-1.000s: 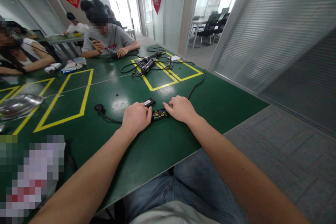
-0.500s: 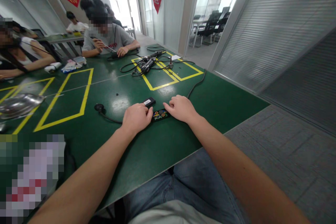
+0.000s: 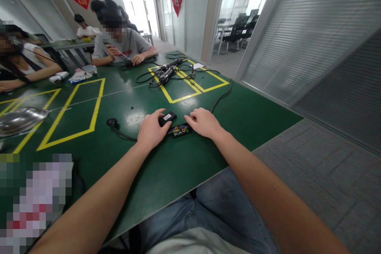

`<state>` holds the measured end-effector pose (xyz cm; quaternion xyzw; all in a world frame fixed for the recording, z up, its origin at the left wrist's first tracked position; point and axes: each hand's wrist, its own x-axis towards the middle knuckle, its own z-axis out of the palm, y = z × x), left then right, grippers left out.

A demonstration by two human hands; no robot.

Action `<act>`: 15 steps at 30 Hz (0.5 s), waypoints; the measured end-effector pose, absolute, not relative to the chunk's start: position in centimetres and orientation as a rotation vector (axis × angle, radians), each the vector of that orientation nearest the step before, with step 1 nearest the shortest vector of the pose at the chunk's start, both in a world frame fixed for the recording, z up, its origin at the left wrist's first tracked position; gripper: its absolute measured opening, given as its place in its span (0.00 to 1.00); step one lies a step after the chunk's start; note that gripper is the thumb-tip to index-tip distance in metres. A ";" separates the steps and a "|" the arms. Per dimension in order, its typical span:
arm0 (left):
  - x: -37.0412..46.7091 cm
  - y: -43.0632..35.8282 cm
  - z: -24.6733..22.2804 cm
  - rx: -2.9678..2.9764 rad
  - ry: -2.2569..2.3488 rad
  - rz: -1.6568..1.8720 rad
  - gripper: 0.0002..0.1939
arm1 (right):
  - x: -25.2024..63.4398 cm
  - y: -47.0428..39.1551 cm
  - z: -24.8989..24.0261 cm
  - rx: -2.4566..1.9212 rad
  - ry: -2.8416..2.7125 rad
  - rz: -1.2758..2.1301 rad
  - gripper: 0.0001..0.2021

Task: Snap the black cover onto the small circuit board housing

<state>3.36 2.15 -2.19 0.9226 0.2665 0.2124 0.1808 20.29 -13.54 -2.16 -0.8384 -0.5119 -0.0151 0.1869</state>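
Note:
An opened black case with a circuit board (image 3: 181, 130) inside lies on the green table, its copper-coloured coils and coloured parts exposed. My right hand (image 3: 206, 123) is closed at its right end, fingers curled and partly hiding it. Just behind the case is a black cover (image 3: 168, 117) with a white label. My left hand (image 3: 152, 130) is beside that cover, thumb and fingers spread around its left end; I cannot tell whether they touch it. A black cable with a plug (image 3: 112, 123) runs from under my left wrist.
Black corded tools (image 3: 168, 72) lie tangled within yellow tape rectangles farther back. A metal bowl (image 3: 22, 119) stands at the left, near a pixelated package (image 3: 41, 194). A co-worker (image 3: 119, 39) sits across the table holding a thin tool. Another cable (image 3: 222, 95) runs back right.
My left hand has moved slightly left and its fingers have spread from the case, showing more of the cover and the board. My right hand has stayed almost in place.

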 end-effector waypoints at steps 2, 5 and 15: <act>3.4 2.5 -2.3 2.545 0.764 0.570 0.27 | 20.4 -13.5 -2.2 -2.356 -1.437 -0.040 0.26; 3.2 2.4 -2.3 2.521 0.630 0.653 0.25 | 20.5 -13.5 -2.2 -2.361 -1.422 -0.036 0.26; 2.1 0.7 -1.9 2.661 0.017 0.688 0.26 | 20.3 -13.7 -1.8 -2.334 -1.402 0.016 0.24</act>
